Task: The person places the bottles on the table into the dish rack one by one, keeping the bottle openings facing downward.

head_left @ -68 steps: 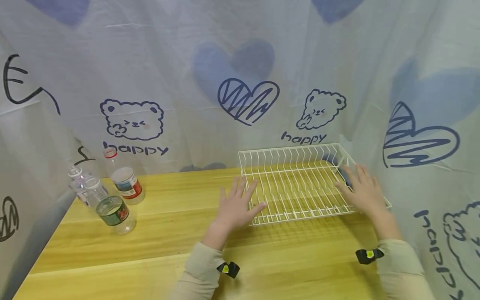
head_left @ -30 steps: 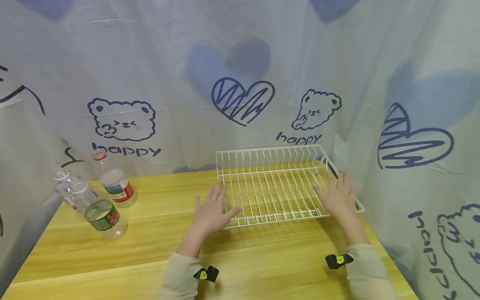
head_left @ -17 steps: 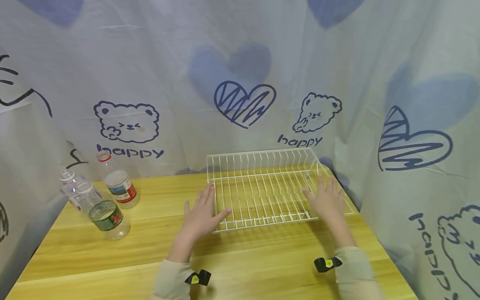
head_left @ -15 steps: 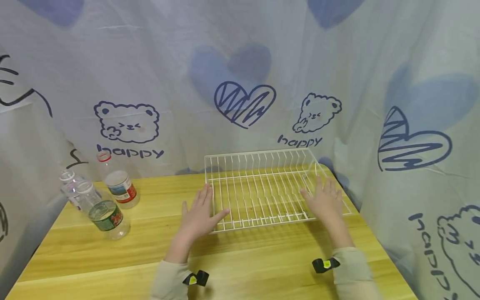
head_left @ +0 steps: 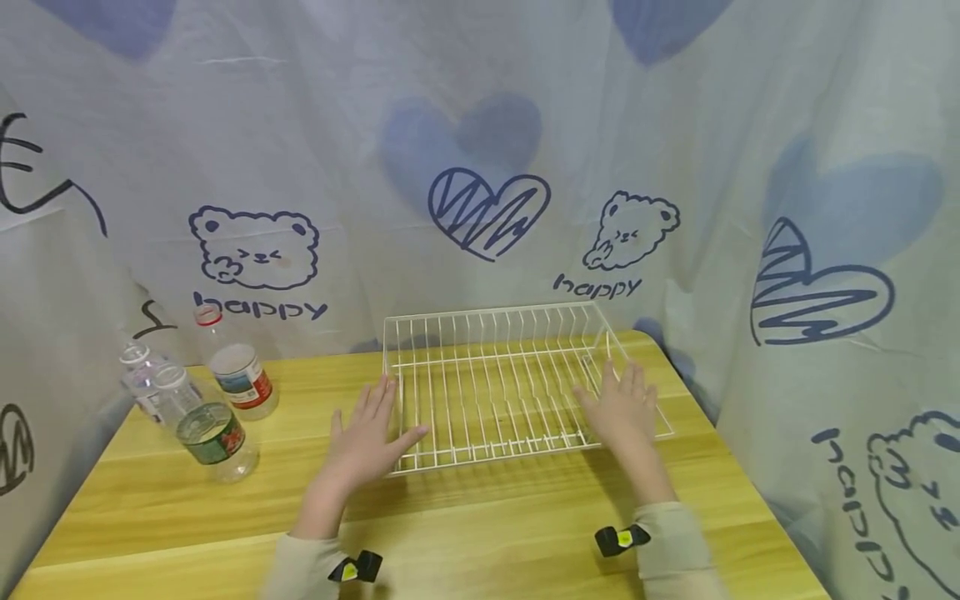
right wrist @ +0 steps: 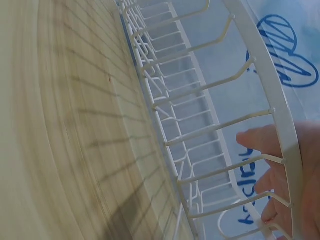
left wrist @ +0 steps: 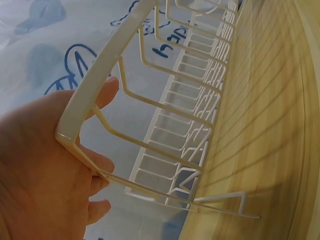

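Observation:
A white wire dish rack [head_left: 495, 400] lies on the wooden table in the head view, its slots running front to back. My left hand [head_left: 367, 437] holds its left front corner, thumb over the front rail and fingers along the left side. In the left wrist view the thumb [left wrist: 107, 93] shows beyond the rail, with the other fingertips lower down by the side wire. At the right end, my right hand [head_left: 621, 410] holds the rack by its side. In the right wrist view the rail partly covers that hand [right wrist: 275, 175].
Several clear plastic bottles stand at the table's left: one with a green label [head_left: 213, 433], one with a red cap [head_left: 240, 375], and one [head_left: 142, 375] partly behind. A printed curtain [head_left: 360, 150] hangs behind and at both sides. The wooden table [head_left: 480, 533] extends in front.
Both hands and the rack have moved left together and slightly nearer, uncovering table at the rack's right. The head view has shifted a little. The bottles stay put.

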The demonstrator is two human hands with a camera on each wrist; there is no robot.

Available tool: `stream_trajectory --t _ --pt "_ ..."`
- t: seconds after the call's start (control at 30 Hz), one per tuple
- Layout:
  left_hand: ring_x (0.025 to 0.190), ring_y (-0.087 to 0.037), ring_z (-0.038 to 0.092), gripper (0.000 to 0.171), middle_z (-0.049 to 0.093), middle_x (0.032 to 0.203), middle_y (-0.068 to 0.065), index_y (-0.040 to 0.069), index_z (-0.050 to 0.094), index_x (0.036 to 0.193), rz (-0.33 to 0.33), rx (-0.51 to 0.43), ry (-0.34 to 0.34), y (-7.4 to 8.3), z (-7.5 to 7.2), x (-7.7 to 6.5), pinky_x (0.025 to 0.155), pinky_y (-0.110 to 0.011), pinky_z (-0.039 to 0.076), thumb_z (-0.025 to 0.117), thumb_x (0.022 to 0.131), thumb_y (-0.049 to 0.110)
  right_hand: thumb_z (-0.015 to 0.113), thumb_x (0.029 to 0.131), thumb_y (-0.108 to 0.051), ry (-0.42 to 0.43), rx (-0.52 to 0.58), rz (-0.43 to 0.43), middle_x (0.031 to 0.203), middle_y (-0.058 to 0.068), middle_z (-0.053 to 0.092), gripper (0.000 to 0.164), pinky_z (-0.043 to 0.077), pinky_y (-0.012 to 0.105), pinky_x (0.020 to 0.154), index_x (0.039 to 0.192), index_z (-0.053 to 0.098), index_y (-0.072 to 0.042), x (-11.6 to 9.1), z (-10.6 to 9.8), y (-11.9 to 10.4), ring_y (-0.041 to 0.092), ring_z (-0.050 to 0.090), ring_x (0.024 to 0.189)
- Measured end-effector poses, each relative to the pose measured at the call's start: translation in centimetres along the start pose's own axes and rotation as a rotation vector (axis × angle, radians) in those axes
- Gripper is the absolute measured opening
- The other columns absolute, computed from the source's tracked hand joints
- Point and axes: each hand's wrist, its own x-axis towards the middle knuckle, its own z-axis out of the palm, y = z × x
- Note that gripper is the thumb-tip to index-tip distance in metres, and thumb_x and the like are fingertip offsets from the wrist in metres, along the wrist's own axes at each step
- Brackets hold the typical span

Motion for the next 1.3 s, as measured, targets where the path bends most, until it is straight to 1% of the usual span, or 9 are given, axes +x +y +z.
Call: stream_trajectory --t 0.2,0.4,0.47,0.6,0.7,0.87,1.0,1.2,1.3 --pt "0.152 -0.038 -0.001 0.096 0.0 0.166 -0.008 0.015 0.005 0.158 -0.015 -0.011 0.008 -1.9 -0.7 -1.0 0.11 -0.073 -0.006 0.042 0.089 0.073 0.027 0.096 -0.067 -0.018 0.004 0.011 0.158 0.029 -0.009 0.09 -0.009 0.06 0.117 0.155 0.01 -0.001 -0.7 0.9 -2.0 0.045 -0.01 0.148" --pt "0.151 -0.04 -0.001 0.093 0.0 0.165 -0.009 0.014 0.005 0.157 -0.025 -0.04 0.016 -3.2 -1.6 -1.4 0.109 -0.074 -0.007 0.04 0.092 0.07 0.023 0.095 -0.07 -0.022 0.027 0.022 0.158 0.028 -0.012 0.093 -0.009 0.058 0.117 0.155 0.007 -0.002 -1.2 1.2 -3.7 0.044 -0.011 0.148" --pt "0.151 -0.04 -0.001 0.093 -0.001 0.165 -0.008 0.013 0.005 0.157 -0.034 -0.047 0.016 -3.5 -2.0 -1.5 0.109 -0.073 -0.008 0.039 0.092 0.07 0.026 0.096 -0.068 -0.02 0.037 0.023 0.158 0.028 -0.012 0.092 -0.009 0.058 0.118 0.155 0.006 -0.002 -1.5 1.1 -4.2 0.044 -0.011 0.148" --pt "0.151 -0.04 -0.002 0.095 -0.003 0.165 -0.007 0.01 0.006 0.157 -0.053 -0.064 0.02 -4.0 -2.3 -1.9 0.108 -0.073 -0.011 0.037 0.092 0.072 0.036 0.096 -0.063 -0.022 0.06 0.02 0.158 0.029 -0.011 0.091 -0.009 0.058 0.118 0.155 0.005 -0.001 -1.9 1.1 -5.1 0.044 -0.011 0.148" --pt "0.151 -0.039 -0.002 0.094 -0.002 0.165 -0.008 0.009 0.007 0.157 -0.058 -0.081 0.031 -4.4 -2.4 -2.2 0.108 -0.073 -0.012 0.038 0.092 0.07 0.042 0.095 -0.06 -0.027 0.067 0.021 0.158 0.029 -0.012 0.093 -0.008 0.059 0.118 0.155 0.003 -0.001 -2.2 1.3 -5.6 0.044 -0.011 0.148" --pt "0.151 -0.039 -0.002 0.088 0.0 0.165 -0.01 0.009 0.008 0.157 -0.047 -0.133 0.06 -5.3 -2.5 -2.6 0.109 -0.071 -0.013 0.042 0.095 0.063 0.044 0.095 -0.059 -0.017 0.071 0.016 0.158 0.029 -0.012 0.094 -0.007 0.059 0.118 0.155 0.001 -0.002 -2.4 1.6 -6.4 0.044 -0.011 0.149" --pt "0.151 -0.039 -0.003 0.088 -0.001 0.165 -0.01 0.009 0.007 0.157 -0.05 -0.151 0.07 -6.0 -2.6 -3.0 0.109 -0.071 -0.014 0.044 0.096 0.061 0.044 0.095 -0.06 -0.024 0.074 0.007 0.158 0.029 -0.013 0.094 -0.007 0.059 0.118 0.155 0.001 -0.001 -2.7 1.7 -7.2 0.044 -0.012 0.148" --pt "0.151 -0.039 -0.003 0.088 0.004 0.165 -0.012 0.007 0.012 0.156 -0.061 -0.138 0.079 -6.3 -3.2 -3.4 0.109 -0.071 -0.013 0.045 0.095 0.062 0.042 0.095 -0.059 -0.029 0.069 0.006 0.158 0.029 -0.013 0.096 -0.007 0.058 0.118 0.154 -0.002 0.001 -2.8 1.9 -7.8 0.043 -0.012 0.149" --pt "0.151 -0.042 0.002 0.084 0.013 0.163 -0.016 0.006 0.02 0.155 -0.052 -0.134 0.127 -6.1 -3.7 -3.4 0.11 -0.071 -0.009 0.049 0.095 0.058 0.042 0.095 -0.059 -0.02 0.062 0.013 0.158 0.029 -0.011 0.096 -0.006 0.057 0.119 0.154 -0.003 0.002 -2.8 2.0 -7.8 0.043 -0.011 0.149"
